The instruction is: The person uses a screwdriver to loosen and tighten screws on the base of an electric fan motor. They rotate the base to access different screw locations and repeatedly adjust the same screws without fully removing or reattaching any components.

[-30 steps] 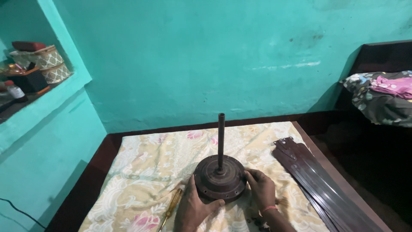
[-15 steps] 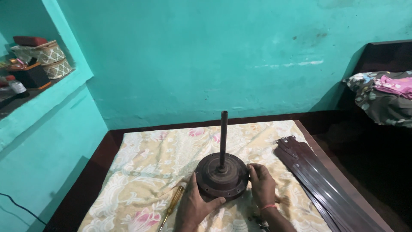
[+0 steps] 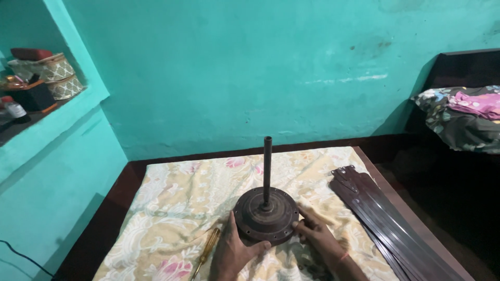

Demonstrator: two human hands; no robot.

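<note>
From the head view, I am seeing a dark round fan motor (image 3: 266, 216) sitting upright on the floral sheet (image 3: 177, 208), its rod (image 3: 267, 169) pointing to twelve o'clock. My left hand (image 3: 233, 252) is pressing against the motor's rim at seven o'clock, fingers spread narrow with the thumb hooking along the edge. My right hand (image 3: 316, 235) is touching the rim at four o'clock, fingers laid flat and close together. A yellow-handled screwdriver (image 3: 206, 252) is lying just beside the left hand at nine o'clock. Dark fan blades (image 3: 383, 218) are lying stacked at three o'clock, apart from the motor.
</note>
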